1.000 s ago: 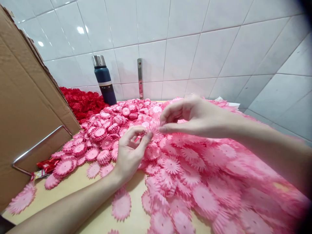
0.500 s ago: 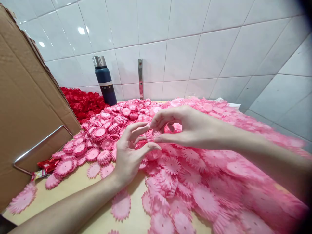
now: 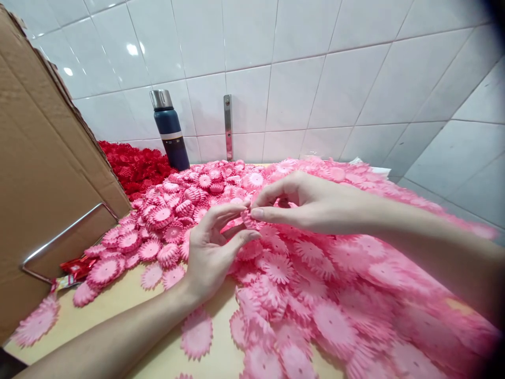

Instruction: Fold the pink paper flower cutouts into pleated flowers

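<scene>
Pink scalloped discs [image 3: 279, 268] lie in a wide heap over the yellow tabletop. Above the middle of the heap, a small pink piece [image 3: 251, 218] is held between the two hands. My right hand [image 3: 290, 202] pinches it from the right with thumb and forefinger. From the left, my left hand [image 3: 216, 239] curves around the piece, its fingertips close against the upper edge and its thumb just below. The fingers of both hands partly cover the piece.
A dark blue bottle [image 3: 170, 131] stands at the back beside a red heap [image 3: 136, 166]. Cardboard [image 3: 51, 158] with a metal wire handle [image 3: 63, 231] rises at the left. A red wrapper [image 3: 78, 267] lies near it. Behind are a tiled wall [image 3: 295, 95] and metal bracket [image 3: 228, 126].
My right hand's fingers have drawn together and moved slightly right and up. My left fingertips have shifted slightly right, and the pink piece shows more clearly between the hands.
</scene>
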The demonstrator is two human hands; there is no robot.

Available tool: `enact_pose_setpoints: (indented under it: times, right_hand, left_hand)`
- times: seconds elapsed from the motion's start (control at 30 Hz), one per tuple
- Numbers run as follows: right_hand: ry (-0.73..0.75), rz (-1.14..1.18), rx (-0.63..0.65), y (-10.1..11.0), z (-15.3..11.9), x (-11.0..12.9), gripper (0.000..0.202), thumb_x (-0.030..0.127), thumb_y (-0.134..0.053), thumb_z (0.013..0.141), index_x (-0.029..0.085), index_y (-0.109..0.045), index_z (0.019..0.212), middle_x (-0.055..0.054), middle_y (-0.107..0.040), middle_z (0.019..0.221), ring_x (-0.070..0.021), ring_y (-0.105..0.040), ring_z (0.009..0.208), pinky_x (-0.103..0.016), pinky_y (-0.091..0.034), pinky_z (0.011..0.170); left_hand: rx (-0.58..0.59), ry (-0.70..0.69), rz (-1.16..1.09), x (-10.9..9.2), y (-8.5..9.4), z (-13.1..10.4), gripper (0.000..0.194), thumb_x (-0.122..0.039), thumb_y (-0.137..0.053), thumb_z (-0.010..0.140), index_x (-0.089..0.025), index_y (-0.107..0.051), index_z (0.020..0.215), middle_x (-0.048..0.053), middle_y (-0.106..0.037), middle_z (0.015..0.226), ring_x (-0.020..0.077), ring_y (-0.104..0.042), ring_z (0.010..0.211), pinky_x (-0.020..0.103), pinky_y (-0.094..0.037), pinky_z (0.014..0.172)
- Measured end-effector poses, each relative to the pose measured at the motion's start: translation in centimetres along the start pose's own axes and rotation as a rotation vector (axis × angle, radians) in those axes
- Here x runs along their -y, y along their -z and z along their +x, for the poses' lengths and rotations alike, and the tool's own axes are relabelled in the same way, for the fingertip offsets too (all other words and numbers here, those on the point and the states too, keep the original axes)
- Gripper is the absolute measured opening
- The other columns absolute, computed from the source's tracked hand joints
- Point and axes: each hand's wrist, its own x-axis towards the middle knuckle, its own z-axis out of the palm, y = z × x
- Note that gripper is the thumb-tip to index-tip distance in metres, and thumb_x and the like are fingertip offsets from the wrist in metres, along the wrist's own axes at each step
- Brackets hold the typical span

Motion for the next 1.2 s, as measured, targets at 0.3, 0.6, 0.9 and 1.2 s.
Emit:
enact_pose_setpoints:
  times: [0.3,0.6,0.9,1.2]
  right_hand:
    - [-0.038,0.071,0.006,-0.07,-0.05,0.02,0.018,0.032,-0.054,0.083,0.021,-0.067,0.077,0.001,-0.058,0.067,-0.0104,-0.046,0.054,-0.024,-0.034,0.047]
    - [-0.067,0.083,-0.045,-0.09,-0.06,0.38,0.018,0.031,-0.054,0.083,0.019,-0.065,0.076,0.001,-0.055,0.066,-0.0085,-0.043,0.054,-0.023,-0.031,0.046]
    - [-0.001,0.064,0.061,0.17,-0.30,0.62,0.027,0.040,-0.054,0.085,0.020,-0.070,0.079,0.001,-0.054,0.063,-0.0086,-0.041,0.052,-0.024,-0.028,0.045]
    - [-0.079,0.095,0.037,0.23,-0.19,0.24,0.030,0.045,-0.052,0.086,0.021,-0.070,0.081,0.002,-0.047,0.059,-0.0080,-0.034,0.046,-0.024,-0.024,0.041]
  left_hand:
    - [0.019,0.016,0.022,0.00,0.18,-0.17,0.035,-0.004,-0.068,0.076,-0.026,-0.069,0.103,0.000,-0.071,0.107,0.0153,-0.068,0.099,0.025,-0.061,0.082]
    - [-0.041,-0.003,0.052,-0.10,0.13,-0.04,0.038,-0.001,-0.069,0.074,-0.027,-0.071,0.101,-0.004,-0.074,0.102,0.0108,-0.069,0.093,0.016,-0.059,0.081]
    - [-0.062,0.032,0.027,0.00,0.36,-0.07,0.039,-0.003,-0.070,0.074,-0.027,-0.069,0.104,-0.001,-0.073,0.105,0.0147,-0.068,0.100,0.019,-0.060,0.080]
    - [-0.050,0.019,0.016,0.14,0.31,-0.11,0.040,0.001,-0.070,0.072,-0.026,-0.071,0.101,-0.002,-0.073,0.104,0.0139,-0.069,0.098,0.019,-0.059,0.084]
